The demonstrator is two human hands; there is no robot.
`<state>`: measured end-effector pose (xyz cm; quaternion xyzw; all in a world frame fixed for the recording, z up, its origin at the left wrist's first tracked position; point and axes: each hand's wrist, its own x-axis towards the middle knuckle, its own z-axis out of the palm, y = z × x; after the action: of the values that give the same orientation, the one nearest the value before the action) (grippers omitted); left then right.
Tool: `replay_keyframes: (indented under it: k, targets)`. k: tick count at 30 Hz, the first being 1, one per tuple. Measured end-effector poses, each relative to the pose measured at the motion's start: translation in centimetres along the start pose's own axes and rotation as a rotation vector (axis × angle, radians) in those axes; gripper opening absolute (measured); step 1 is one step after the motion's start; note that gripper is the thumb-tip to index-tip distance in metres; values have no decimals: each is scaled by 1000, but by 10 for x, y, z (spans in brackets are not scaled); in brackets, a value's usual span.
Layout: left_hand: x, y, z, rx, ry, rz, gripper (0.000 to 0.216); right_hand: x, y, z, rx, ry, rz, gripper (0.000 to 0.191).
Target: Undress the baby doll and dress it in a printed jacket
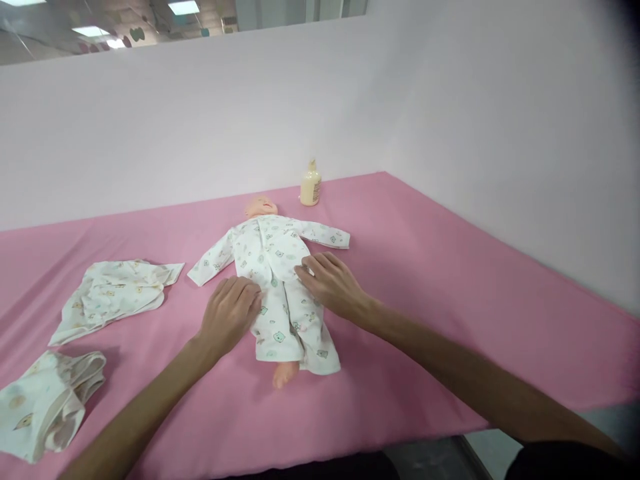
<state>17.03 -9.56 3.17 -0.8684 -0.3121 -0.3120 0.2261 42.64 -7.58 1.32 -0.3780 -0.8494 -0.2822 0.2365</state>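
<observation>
Head view: doll [262,207] lies face-up on desk [425,267], probably so left hand [231,312] and right hand [334,284] reach both sides, curled at its clothes [275,248], pinch unclear.

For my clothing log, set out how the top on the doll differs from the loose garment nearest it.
The top is worn by the doll; the loose garment lies on the pink cloth. The top's sleeves are spread wide, while the loose garment is crumpled. The left hand and right hand are near the top's lower edge; neither touches the loose garment. Both garments are white with small prints.
</observation>
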Motion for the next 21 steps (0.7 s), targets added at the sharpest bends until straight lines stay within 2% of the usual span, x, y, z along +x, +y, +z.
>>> replay_keyframes:
  k: [2, 5, 8, 10, 12, 14, 17, 21]
  targets:
    - [-1, 14, -10, -53, -43, 2, 14, -1, -4, 2, 91, 50, 83, 23]
    - [-16, 36, -29, -147, -234, -23, 28, -13, -14, -9, 312, 69, 213, 20]
    - [-41, 49, -43, -209, -421, -116, 33, -34, -27, -38, 559, -29, 167, 10]
    - [-56, 52, -45, -218, -459, -152, 32, -51, -35, -59, 667, -131, 140, 13]
    - [-65, 53, -40, -165, -416, -158, 33, -68, -42, -74, 671, -210, 127, 26]
    - [-67, 55, -31, -48, -327, -135, 34, -80, -49, -78, 616, -230, 129, 33]
    - [-61, 59, -21, 100, -237, -76, 24, -90, -59, -70, 519, -176, 142, 24]
    - [-52, 65, -31, 89, -181, -55, 17, -86, -69, -60, 421, -119, 68, 17]
